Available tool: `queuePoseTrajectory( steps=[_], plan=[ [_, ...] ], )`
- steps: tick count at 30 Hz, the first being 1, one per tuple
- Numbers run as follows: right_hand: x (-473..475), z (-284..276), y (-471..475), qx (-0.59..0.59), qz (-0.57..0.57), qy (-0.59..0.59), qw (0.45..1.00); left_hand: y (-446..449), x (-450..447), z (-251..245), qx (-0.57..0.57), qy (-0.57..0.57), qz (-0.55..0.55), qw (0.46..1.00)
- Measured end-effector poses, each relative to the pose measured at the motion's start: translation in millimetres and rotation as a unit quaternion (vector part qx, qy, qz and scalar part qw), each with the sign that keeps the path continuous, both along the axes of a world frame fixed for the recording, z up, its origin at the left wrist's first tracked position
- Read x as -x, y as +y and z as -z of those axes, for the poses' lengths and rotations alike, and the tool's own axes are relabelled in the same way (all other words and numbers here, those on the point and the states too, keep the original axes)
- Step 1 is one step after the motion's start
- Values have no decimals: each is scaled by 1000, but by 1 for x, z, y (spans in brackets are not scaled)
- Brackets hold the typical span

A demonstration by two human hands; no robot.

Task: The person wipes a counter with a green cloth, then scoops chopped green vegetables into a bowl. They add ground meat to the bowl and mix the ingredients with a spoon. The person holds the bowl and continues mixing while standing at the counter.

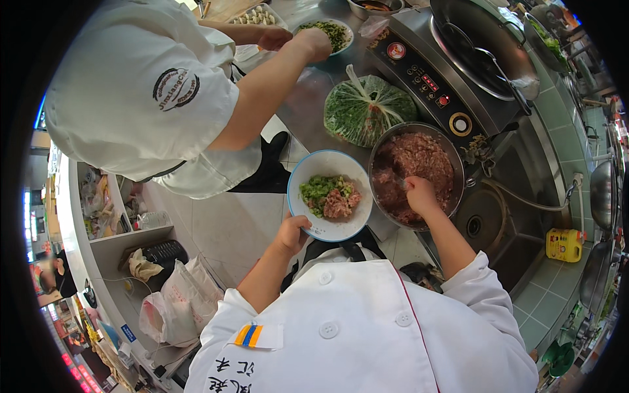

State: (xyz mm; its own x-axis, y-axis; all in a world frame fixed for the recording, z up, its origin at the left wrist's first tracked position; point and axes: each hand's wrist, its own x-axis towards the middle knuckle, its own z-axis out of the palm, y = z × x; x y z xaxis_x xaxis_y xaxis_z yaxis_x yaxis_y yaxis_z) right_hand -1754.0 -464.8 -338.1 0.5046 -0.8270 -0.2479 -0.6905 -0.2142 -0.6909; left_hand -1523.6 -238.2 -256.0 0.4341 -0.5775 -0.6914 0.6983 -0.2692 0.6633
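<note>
My left hand grips the near rim of a white bowl with a blue edge. Inside it, chopped green vegetable lies beside a lump of raw minced meat. To the right is a metal pot holding a large mass of minced meat. My right hand reaches into that pot, its fingers closed around a small shiny utensil, perhaps a spoon; most of it is hidden by the hand and the meat.
A tied plastic bag of chopped greens sits behind the pot. Beyond are an induction cooker and a wok; a sink lies right. At left, a co-worker's hand is over a bowl of chopped greens.
</note>
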Motion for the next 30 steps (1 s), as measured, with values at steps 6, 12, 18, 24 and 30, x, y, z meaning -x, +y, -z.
queuePoseTrajectory(
  steps=[6, 12, 18, 24, 30],
  plan=[
    [2, -20, 14, -221, 89, -125, 963, -4, 1, -2, 1, -8, 11, 1000],
    [9, -34, 21, -315, 116, -209, 918, -3, 1, -3, 4, -15, 4, 1000],
    [16, -72, 54, -149, 74, -250, 954, 5, -6, 1, -9, 7, 33, 999],
    [-18, -84, 93, 256, -129, -185, 940, 5, -1, 21, 26, 31, 28, 999],
    [-22, -96, 99, 237, -153, -196, 939, 38, -4, 20, 36, 79, 14, 996]
  ],
)
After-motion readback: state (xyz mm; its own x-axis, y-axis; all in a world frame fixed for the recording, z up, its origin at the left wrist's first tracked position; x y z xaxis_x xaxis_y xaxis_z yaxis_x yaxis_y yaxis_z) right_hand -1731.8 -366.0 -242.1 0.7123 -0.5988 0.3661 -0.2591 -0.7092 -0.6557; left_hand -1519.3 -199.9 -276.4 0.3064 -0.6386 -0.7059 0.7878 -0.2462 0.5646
